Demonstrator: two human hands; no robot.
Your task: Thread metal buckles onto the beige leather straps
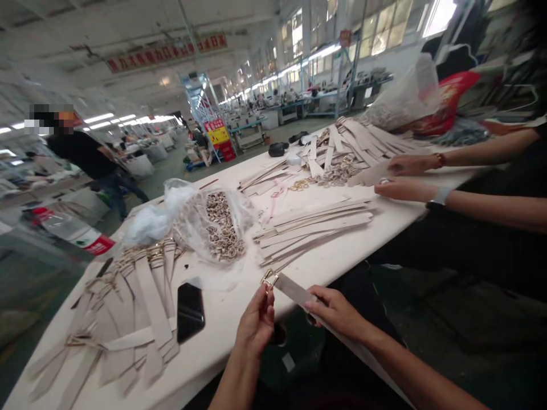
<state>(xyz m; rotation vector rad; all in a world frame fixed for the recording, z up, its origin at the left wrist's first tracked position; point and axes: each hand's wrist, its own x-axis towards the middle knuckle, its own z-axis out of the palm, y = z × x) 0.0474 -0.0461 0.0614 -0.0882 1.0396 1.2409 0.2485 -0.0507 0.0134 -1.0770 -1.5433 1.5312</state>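
Note:
My left hand [260, 319] pinches a gold belt buckle [270, 278] above the table's front edge. From beside the buckle a beige belt strap [294, 289] runs down to the right, and my right hand [335, 310] is closed around it. The strap's end lies at the buckle; whether it passes through cannot be made out. Behind my hands is a stack of flat beige straps [316, 228]. A clear plastic bag [192, 219] full of small beige loops [222, 228] lies farther left. Straps with buckles [147, 296] are heaped at the left, beside a black phone [190, 312].
At the right, a co-worker's hands [404, 176] hold a strap. Loose buckles [337, 172] and more straps [363, 142] lie beyond. A large bottle [81, 230] stands by the left table edge. A red bag [453, 102] sits at the back right. Another person [85, 154] is at the left.

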